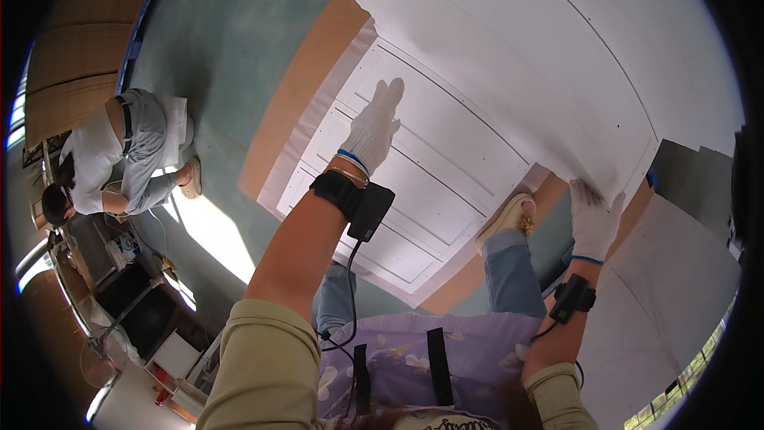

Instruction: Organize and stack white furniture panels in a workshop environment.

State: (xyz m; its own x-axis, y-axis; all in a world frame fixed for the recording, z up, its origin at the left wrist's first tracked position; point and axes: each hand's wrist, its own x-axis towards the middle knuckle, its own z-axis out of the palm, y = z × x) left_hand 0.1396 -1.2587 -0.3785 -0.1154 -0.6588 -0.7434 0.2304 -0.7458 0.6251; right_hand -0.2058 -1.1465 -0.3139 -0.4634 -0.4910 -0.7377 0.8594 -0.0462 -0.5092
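A large white cabinet-like piece [525, 56] with small dark holes along its edges fills the upper right. At its base lies a white panel [430, 167] with long grooves. My left hand [376, 127], in a white knitted glove, is over the grooved panel with fingers stretched forward and nothing held. Whether it touches the panel I cannot tell. At the near lower corner of the white piece is my right hand [593, 219], also gloved. Its fingers lie against the surface and its thumb stands apart.
Brown cardboard [306, 87] lies beneath the panel on the green floor [239, 24]. A large pale sheet [660, 295] is at my right. On the left another person [119, 151] bends over beside stacked brown boards [87, 48]. A fan [99, 358] stands at the lower left.
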